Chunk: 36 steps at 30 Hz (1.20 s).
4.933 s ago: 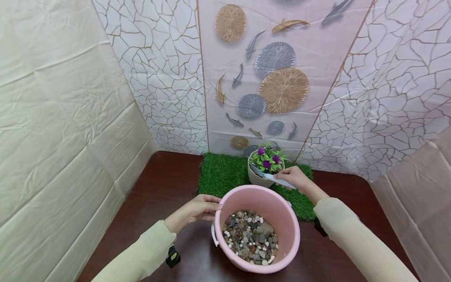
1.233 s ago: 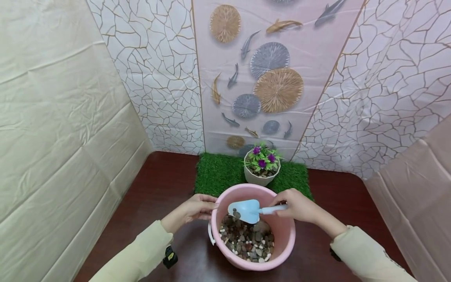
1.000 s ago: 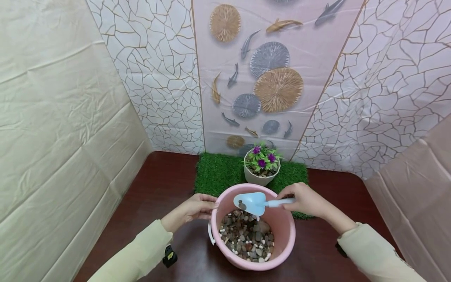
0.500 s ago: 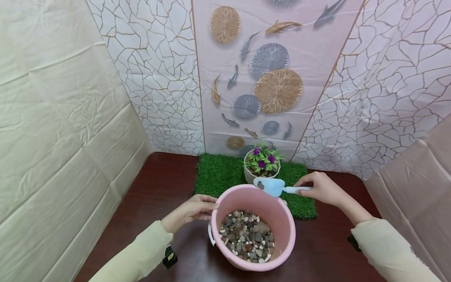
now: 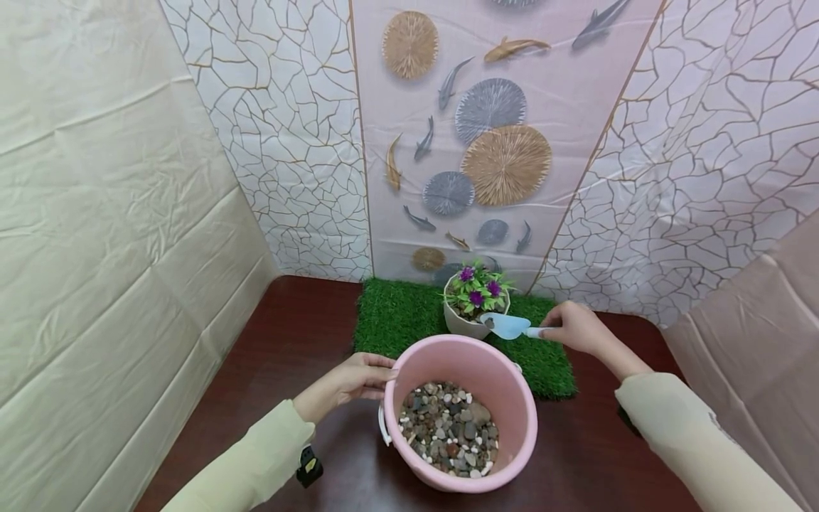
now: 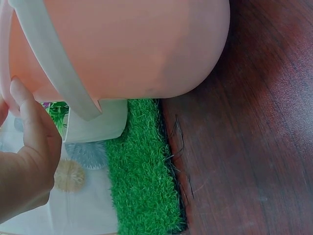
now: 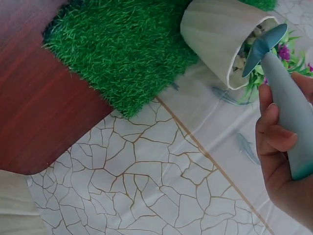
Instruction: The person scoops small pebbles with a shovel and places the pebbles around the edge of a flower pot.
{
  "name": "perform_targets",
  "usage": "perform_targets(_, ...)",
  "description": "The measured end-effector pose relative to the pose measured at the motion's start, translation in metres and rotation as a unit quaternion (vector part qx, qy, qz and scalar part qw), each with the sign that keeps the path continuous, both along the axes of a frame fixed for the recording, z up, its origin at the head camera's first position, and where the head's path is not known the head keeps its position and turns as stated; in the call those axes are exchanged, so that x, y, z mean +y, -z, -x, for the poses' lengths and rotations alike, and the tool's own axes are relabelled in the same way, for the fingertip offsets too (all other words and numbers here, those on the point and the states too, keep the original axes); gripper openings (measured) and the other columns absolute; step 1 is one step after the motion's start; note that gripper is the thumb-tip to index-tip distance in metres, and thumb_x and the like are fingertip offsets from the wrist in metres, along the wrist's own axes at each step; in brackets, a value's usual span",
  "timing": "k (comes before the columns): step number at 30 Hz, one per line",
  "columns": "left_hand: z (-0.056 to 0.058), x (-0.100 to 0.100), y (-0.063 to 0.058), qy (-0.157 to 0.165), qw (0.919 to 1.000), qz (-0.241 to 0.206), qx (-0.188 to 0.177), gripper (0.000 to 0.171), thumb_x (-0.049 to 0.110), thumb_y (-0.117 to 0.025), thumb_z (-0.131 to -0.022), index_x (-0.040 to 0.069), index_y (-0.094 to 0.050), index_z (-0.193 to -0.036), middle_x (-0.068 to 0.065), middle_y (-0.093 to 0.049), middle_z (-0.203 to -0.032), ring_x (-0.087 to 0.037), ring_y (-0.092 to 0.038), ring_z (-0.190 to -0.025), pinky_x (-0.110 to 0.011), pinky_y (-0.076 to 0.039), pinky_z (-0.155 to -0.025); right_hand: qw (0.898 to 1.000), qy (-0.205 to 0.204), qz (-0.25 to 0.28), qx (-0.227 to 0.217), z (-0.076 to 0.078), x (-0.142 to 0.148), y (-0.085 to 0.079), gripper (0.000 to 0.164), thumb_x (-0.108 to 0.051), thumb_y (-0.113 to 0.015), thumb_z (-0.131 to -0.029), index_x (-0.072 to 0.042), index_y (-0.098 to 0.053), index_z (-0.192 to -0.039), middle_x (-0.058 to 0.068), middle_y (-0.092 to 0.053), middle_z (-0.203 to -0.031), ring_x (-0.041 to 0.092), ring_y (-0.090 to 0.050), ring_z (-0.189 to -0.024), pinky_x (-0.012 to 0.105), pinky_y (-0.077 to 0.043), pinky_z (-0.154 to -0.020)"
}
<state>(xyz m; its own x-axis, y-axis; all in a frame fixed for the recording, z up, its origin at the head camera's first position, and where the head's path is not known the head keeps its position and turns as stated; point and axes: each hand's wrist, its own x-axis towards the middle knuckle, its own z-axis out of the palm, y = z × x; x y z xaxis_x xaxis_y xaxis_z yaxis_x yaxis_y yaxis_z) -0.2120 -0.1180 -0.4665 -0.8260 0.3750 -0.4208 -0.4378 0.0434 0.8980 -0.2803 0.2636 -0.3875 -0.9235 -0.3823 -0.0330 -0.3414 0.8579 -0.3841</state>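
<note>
A pink bucket [image 5: 489, 373] stands on the table, with mixed pebbles [image 5: 448, 430] in its bottom. My left hand [image 5: 348, 380] pinches the bucket's left rim; in the left wrist view the white bucket handle [image 6: 56, 63] hangs beside my fingers. My right hand [image 5: 576, 328] grips the handle of a small light-blue trowel [image 5: 510, 326]. The trowel's tip, with a dark stone on it, is at the front right rim of a white flowerpot [image 5: 457, 325]. Purple flowers and green leaves [image 5: 475, 284] rise from the pot. In the right wrist view, stones [image 7: 239, 62] show inside the pot.
The flowerpot stands on a green artificial-grass mat [image 5: 403, 316] behind the bucket. Under everything is a dark red-brown table [image 5: 256, 398]. A patterned cloth backdrop [image 5: 307, 142] closes the back, and cream cloth [image 5: 128, 249] hangs at the left.
My right hand has lifted the trowel with the dark stone out of the bucket, over its far rim, and up to the flowerpot. My left hand has stayed on the bucket's rim.
</note>
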Motion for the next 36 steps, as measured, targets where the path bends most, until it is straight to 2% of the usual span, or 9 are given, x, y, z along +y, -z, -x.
perform_targets(6,0.000,0.000,0.000,0.001,1.0000,0.000,0.000,0.044,0.009,-0.061,-0.087,-0.010,-0.051,-0.125,0.002,-0.067,-0.076,-0.007,-0.064,-0.069,-0.021,-0.058,-0.064,0.999,-0.012,-0.029,0.008,0.015,-0.013,-0.002,0.013,-0.010,-0.068,-0.082,0.002,-0.073,-0.079,0.006,-0.066,-0.063,0.011,-0.051,-0.051,0.027,-0.044,-0.048)
perform_targets(9,0.000,0.000,0.001,0.002,1.0000,-0.001,0.001,0.043,0.008,-0.061,-0.087,-0.010,-0.051,-0.125,0.001,-0.068,-0.077,-0.008,-0.065,-0.070,-0.022,-0.059,-0.065,0.998,-0.017,-0.049,0.019,0.020,-0.021,-0.005,0.015,-0.011,-0.068,-0.083,-0.001,-0.071,-0.072,0.004,-0.064,-0.060,0.010,-0.050,-0.049,0.026,-0.044,-0.048)
perform_targets(13,0.000,0.000,0.002,0.004,1.0000,-0.001,0.002,0.045,0.009,-0.062,-0.087,-0.010,-0.051,-0.126,-0.002,-0.069,-0.081,-0.009,-0.066,-0.073,-0.023,-0.059,-0.066,0.996,-0.010,-0.079,0.038,0.024,-0.030,-0.009,0.038,-0.012,-0.068,-0.084,-0.011,-0.052,-0.050,-0.005,-0.039,-0.045,0.008,-0.029,-0.043,0.020,-0.028,-0.044)
perform_targets(15,0.001,0.000,0.003,0.004,1.0000,-0.001,0.003,0.045,0.010,-0.062,-0.087,-0.010,-0.051,-0.126,-0.002,-0.069,-0.082,-0.009,-0.066,-0.073,-0.023,-0.059,-0.066,0.995,-0.005,-0.094,0.045,0.025,-0.034,-0.011,0.047,-0.011,-0.067,-0.084,-0.015,-0.038,-0.048,-0.006,-0.025,-0.045,0.008,-0.019,-0.044,0.020,-0.021,-0.044)
perform_targets(17,0.002,0.000,0.003,0.004,1.0000,-0.002,0.005,0.045,0.009,-0.062,-0.087,-0.010,-0.051,-0.126,-0.002,-0.069,-0.081,-0.009,-0.066,-0.073,-0.023,-0.059,-0.066,0.993,0.000,-0.107,0.047,0.025,-0.037,-0.013,0.049,-0.008,-0.067,-0.083,-0.016,-0.031,-0.050,-0.006,-0.021,-0.048,0.009,-0.016,-0.046,0.020,-0.017,-0.045)
perform_targets(19,0.002,0.000,0.003,0.004,1.0000,-0.003,0.004,0.045,0.009,-0.061,-0.087,-0.010,-0.050,-0.126,-0.001,-0.069,-0.080,-0.008,-0.065,-0.071,-0.023,-0.059,-0.065,0.991,0.003,-0.121,0.049,0.025,-0.040,-0.015,0.045,-0.006,-0.066,-0.083,-0.015,-0.033,-0.054,-0.004,-0.024,-0.050,0.010,-0.019,-0.048,0.021,-0.018,-0.045)
perform_targets(25,0.002,0.000,0.002,0.003,1.0000,-0.003,0.002,0.044,0.009,-0.061,-0.087,-0.010,-0.051,-0.126,-0.003,-0.070,-0.082,-0.008,-0.065,-0.071,-0.023,-0.059,-0.065,0.985,-0.003,-0.159,0.066,0.027,-0.050,-0.021,0.025,-0.006,-0.070,-0.081,-0.007,-0.049,-0.067,0.004,-0.048,-0.061,0.015,-0.038,-0.053,0.025,-0.030,-0.046)
perform_targets(32,0.003,-0.001,0.003,0.005,1.0000,-0.003,0.003,0.045,0.009,-0.061,-0.088,-0.010,-0.050,-0.127,-0.003,-0.070,-0.082,-0.008,-0.065,-0.071,-0.023,-0.059,-0.065,0.973,-0.026,-0.197,0.114,0.028,-0.059,-0.022,0.026,-0.003,-0.072,-0.077,-0.007,-0.050,-0.065,0.005,-0.051,-0.059,0.018,-0.045,-0.052,0.029,-0.038,-0.046)
perform_targets(36,0.002,-0.001,0.002,0.006,1.0000,-0.004,0.002,0.044,0.008,-0.061,-0.087,-0.011,-0.050,-0.126,-0.001,-0.069,-0.079,-0.008,-0.065,-0.070,-0.022,-0.058,-0.064,0.972,-0.024,-0.205,0.115,0.025,-0.059,-0.023,0.022,-0.003,-0.073,-0.077,-0.005,-0.053,-0.068,0.006,-0.054,-0.062,0.019,-0.048,-0.053,0.030,-0.042,-0.046)
